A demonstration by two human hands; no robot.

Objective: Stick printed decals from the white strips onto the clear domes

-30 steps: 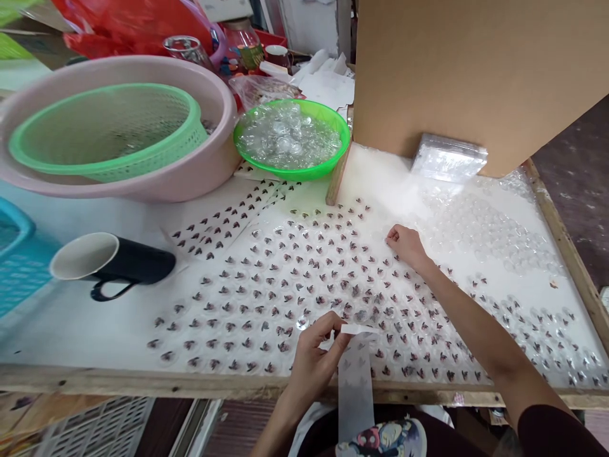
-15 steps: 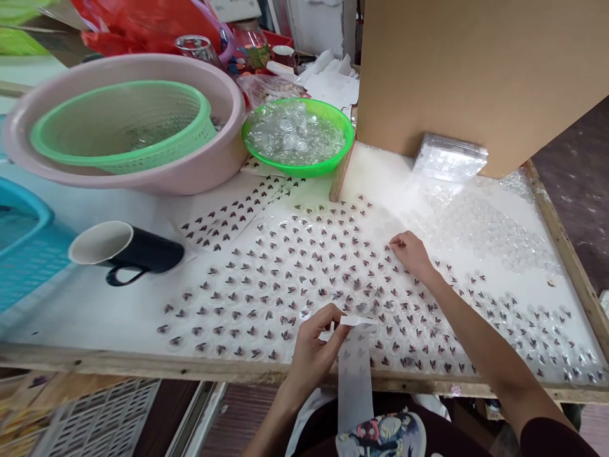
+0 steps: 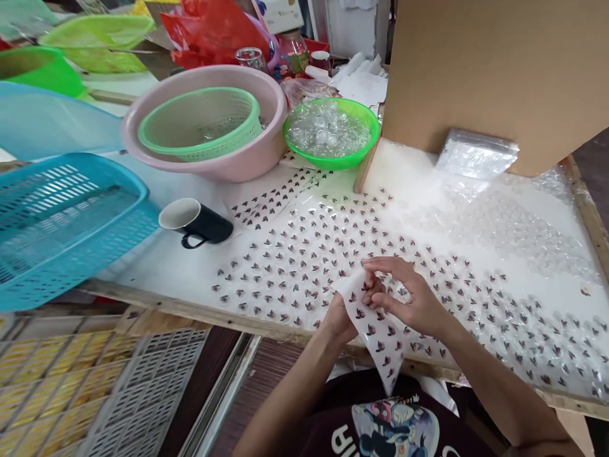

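The worktop (image 3: 157,270) is a white board in a wooden frame, with a tall sheet of cardboard (image 3: 485,70) standing at its far right. At the left a blue basket (image 3: 61,222) overhangs the near edge. Behind it sits a pink basin (image 3: 238,158) with a green colander (image 3: 200,124) inside, and next to that a green bowl (image 3: 333,162) full of clear pieces. A black mug (image 3: 200,222) lies on its side near the basin. Rows of clear domes (image 3: 295,254), each with a small dark picture under it, cover the middle and right of the board.

The strip (image 3: 375,330) of stickers hangs over the near edge, its long axis running from the hands down toward the lap. The left hand (image 3: 340,314) grips it from behind, near the top, and is mostly hidden by it. The right hand (image 3: 413,298) comes in from the right, thumb and forefinger pinched on the strip's upper end; whether they hold a sticker cannot be told. Both hands touch the strip, just above the nearest domes.
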